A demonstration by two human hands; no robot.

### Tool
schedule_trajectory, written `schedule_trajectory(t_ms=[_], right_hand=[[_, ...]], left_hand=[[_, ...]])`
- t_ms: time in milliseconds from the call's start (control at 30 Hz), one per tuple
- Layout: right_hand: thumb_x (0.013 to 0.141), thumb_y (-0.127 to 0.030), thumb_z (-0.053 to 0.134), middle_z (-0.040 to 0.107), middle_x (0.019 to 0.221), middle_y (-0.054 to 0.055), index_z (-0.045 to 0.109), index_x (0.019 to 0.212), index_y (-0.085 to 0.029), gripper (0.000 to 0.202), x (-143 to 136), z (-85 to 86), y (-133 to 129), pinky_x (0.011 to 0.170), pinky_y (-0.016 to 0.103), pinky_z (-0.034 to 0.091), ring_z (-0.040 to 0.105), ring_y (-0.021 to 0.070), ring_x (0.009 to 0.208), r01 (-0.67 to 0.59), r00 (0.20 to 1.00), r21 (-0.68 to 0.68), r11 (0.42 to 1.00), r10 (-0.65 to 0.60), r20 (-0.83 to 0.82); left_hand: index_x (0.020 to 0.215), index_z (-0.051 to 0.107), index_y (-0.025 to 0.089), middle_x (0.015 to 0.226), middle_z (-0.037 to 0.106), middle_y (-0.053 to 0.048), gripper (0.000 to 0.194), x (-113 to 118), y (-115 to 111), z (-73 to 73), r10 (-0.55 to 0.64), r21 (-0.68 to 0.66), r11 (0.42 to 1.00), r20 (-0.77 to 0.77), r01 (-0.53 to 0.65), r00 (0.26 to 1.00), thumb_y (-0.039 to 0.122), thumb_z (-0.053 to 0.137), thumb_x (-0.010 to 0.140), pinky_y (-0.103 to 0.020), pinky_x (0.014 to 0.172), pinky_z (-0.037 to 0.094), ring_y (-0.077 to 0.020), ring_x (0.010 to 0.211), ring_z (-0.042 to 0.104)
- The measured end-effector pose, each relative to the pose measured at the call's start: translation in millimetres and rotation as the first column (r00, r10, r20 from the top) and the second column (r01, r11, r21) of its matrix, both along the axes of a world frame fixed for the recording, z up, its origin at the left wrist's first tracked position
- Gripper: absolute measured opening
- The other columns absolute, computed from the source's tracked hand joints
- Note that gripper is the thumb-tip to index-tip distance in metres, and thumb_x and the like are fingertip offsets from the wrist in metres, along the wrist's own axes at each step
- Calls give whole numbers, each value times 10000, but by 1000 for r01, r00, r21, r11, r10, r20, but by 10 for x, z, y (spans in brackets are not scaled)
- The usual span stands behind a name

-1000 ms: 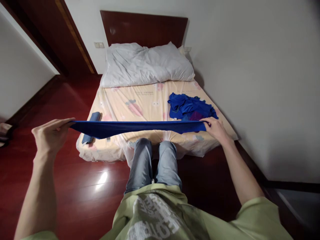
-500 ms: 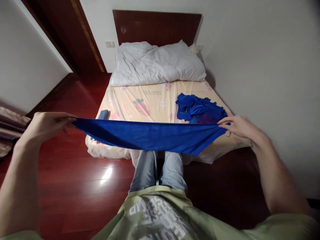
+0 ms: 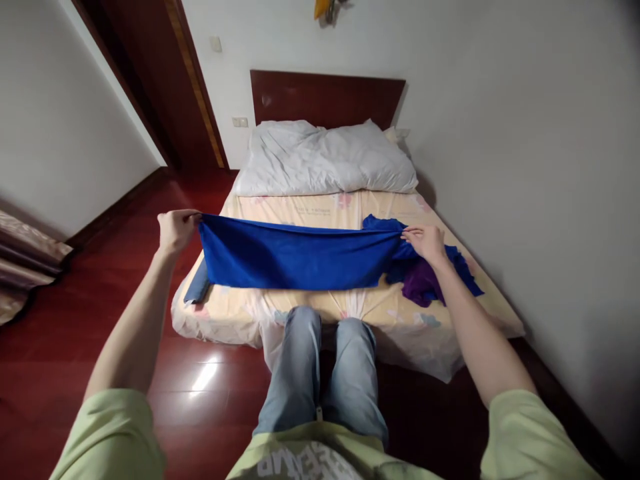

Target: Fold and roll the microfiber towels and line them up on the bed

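A blue cloth (image 3: 295, 257) is stretched sideways over the front half of the bed, its lower edge hanging down. My left hand (image 3: 179, 229) pinches its upper left corner. The upper right corner is gripped between the fingers of my right hand (image 3: 424, 241). Behind and beside my right hand lies a crumpled pile of blue clothes (image 3: 463, 267), partly covered by the cloth and my forearm. A purple garment (image 3: 421, 283) shows at the near side of that pile. Close to the cloth's left end rests a rolled grey-blue cloth (image 3: 197, 285).
The bed (image 3: 240, 313) has a pale, plastic-covered sheet with printed pictures. A white quilt (image 3: 330, 157) is bunched against the dark headboard (image 3: 325, 97). A wall (image 3: 545, 200) runs along the right, and a curtain (image 3: 27, 260) hangs at the left above the red floor (image 3: 115, 373).
Both hands have moved forward over the bed and closer together, carrying the blue cloth away from my body. The view has tilted upward, and more of the purple garment shows.
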State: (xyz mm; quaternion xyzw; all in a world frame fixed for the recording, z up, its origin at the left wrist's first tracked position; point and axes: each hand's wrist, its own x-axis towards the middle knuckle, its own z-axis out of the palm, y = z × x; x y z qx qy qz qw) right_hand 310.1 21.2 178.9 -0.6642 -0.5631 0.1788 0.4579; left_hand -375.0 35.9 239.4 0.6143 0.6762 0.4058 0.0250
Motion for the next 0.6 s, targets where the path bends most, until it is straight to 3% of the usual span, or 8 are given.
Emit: schedule_trajectory(t_ms=[67,133,200,267,333,433,533,600], right_hand=[[828,-292,768,801,858,128,751,869,-145,154,-28,-31,37,825,393,674,806,274,842,3,1000,148,989,-1,-14],[847,-334,739,809,982,149,767,940,-145,211,-44,-137,1,912,414,658,804,286,938,5,1000,252,968,1,-26],[856,-379,730,806,1049,155,770,984,-148,267,-61,-335,-81,960,431,642,796,289,989,3,999,297,955,6,-31],[860,-429,720,804,1066,159,770,1001,-145,321,-82,-622,-196,986,444,629,792,288,1001,5,999,294,956,7,-40],[862,-483,698,806,1056,164,774,986,-141,372,-111,-972,-340,984,450,627,791,290,991,12,999,246,969,-3,-37],[876,-536,635,813,995,165,775,923,-144,419,-173,-1508,-602,918,443,645,796,293,942,-8,1000,104,995,5,30],[915,-502,574,811,858,150,763,833,-168,393,-238,-1921,-887,790,426,667,799,288,832,-95,981,-11,995,96,167],[920,-469,580,797,763,123,745,755,-212,347,-258,-2104,-1062,719,419,668,786,279,744,-167,955,-49,985,174,238]], left_hand=[[1070,794,69,978,816,-29,230,18,75,-41,16,158,987,10,-17,1000,156,638,925,-254,916,573,-121,892,749],[1097,789,72,1095,803,-51,256,23,62,-174,-30,292,956,21,22,999,218,647,943,-282,969,568,-137,976,755],[1081,797,75,1172,783,-80,273,16,-30,-420,-103,364,927,8,93,995,264,652,949,-305,1015,559,-163,1060,754],[1044,808,78,1207,771,-113,289,4,-186,-767,-148,353,925,-8,142,989,295,642,951,-329,1044,552,-199,1114,747],[1042,813,88,1220,765,-137,306,-9,-386,-1177,-135,258,958,7,128,991,306,620,950,-358,1046,554,-240,1120,747],[1146,796,115,1215,765,-145,360,-8,-703,-1799,-18,-37,999,62,21,998,336,586,954,-387,957,587,-290,1037,765],[1192,771,80,1133,781,-179,429,32,-969,-2302,26,-269,963,74,-5,997,342,553,932,-372,880,591,-301,956,768],[1158,778,84,1076,792,-179,429,69,-1101,-2542,12,-369,929,67,13,998,336,538,908,-368,885,589,-302,954,762]])
